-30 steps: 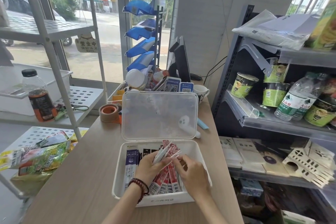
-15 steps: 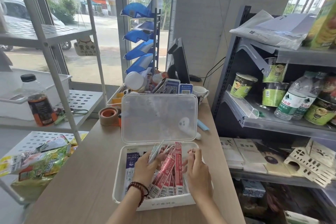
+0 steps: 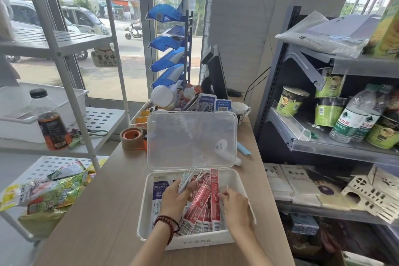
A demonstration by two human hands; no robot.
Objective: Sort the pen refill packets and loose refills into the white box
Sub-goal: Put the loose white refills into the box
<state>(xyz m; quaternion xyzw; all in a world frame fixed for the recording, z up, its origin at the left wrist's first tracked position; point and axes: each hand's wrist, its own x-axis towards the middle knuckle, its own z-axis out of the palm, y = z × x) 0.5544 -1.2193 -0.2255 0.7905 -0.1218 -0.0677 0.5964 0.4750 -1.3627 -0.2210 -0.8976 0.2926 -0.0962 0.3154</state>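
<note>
fingers of the left hand (image 3: 176, 197) are curling round the lower ends of a small fan of clear packets (image 3: 186, 179), gripping them while their tops are poking up toward the far side. a dark red bead bracelet (image 3: 167, 223) is circling that wrist. the hand is working inside the white box (image 3: 190, 242), which is sitting open near the front edge of the wooden surface (image 3: 97, 211), its clear lid (image 3: 190, 138) standing up at the back. the right hand (image 3: 236, 205) is hovering low over the right half of the box with its fingers bent, the fingertips touching the right edge of the straightest of the red packets (image 3: 203, 203). i cannot tell whether they are actually pinching it or anything else. the red packets are lying in a loose fan across the middle of the box, between the two hands, their barcode ends pointing toward the person. a purple-and-white packet (image 3: 158, 192) is lying flat along the left wall, partly under the left hand. beyond the box, a roll of brown tape (image 3: 131, 138) is sitting on the surface just beside the lid's left edge, and a bottle (image 3: 50, 123) of dark drink is standing on the white rack shelf (image 3: 101, 119) further left.
</note>
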